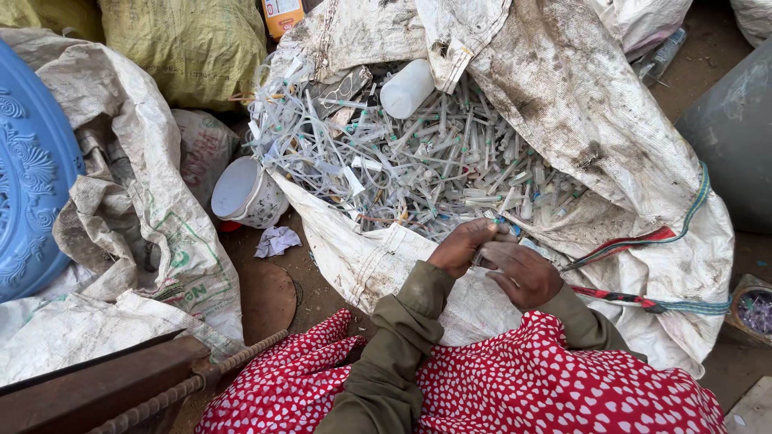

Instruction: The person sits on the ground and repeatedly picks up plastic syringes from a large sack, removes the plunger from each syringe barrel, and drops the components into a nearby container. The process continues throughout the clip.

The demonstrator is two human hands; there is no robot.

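Observation:
A big dirty white woven sack (579, 120) lies open before me, filled with several used clear plastic syringes (418, 169) and tubing. A white plastic bottle (406, 88) rests on top at the far side. Both hands meet at the sack's near rim. My left hand (460, 246) pinches one end of a syringe (490, 233). My right hand (523, 273) grips the other end of the same syringe. Olive sleeves and a red cloth with white hearts (515, 386) fill the bottom of the view.
A white cup-like pot (241, 193) stands left of the sack, with crumpled paper (276, 239) beside it. A blue plastic piece (32, 169), other sacks (137, 185), a yellow bag (193, 44), a grey drum (736, 137) and a small box of purple bits (756, 312) surround me.

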